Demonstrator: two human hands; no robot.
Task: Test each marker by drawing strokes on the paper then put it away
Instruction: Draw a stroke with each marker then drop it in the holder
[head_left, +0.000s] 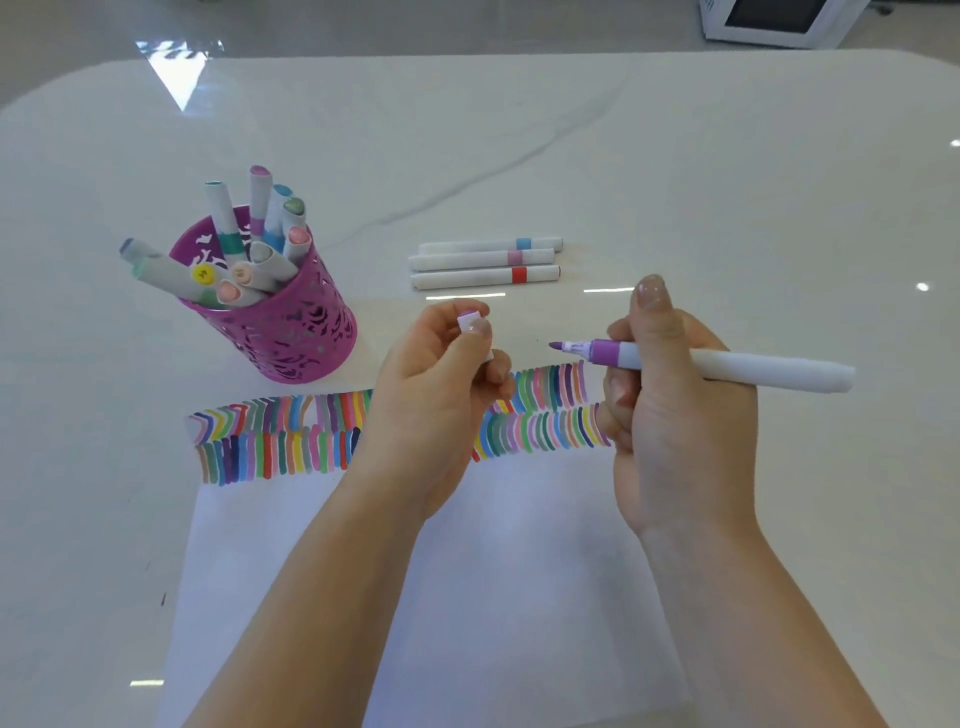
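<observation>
My right hand (670, 415) grips an uncapped purple marker (753, 369), its tip pointing left above the paper. My left hand (441, 395) pinches the marker's white cap (470, 325) a short way from the tip. The white paper (467, 571) lies under both hands, with two rows of many coloured strokes (270, 436) across its upper part. Three capped markers (485, 262) with blue, pink and red bands lie side by side beyond the paper. A purple perforated pen cup (291, 332) at the left holds several markers.
The white marble table (675, 156) stretches wide beyond the paper, with its far edge at the top. A white appliance (774, 21) stands past the far right corner.
</observation>
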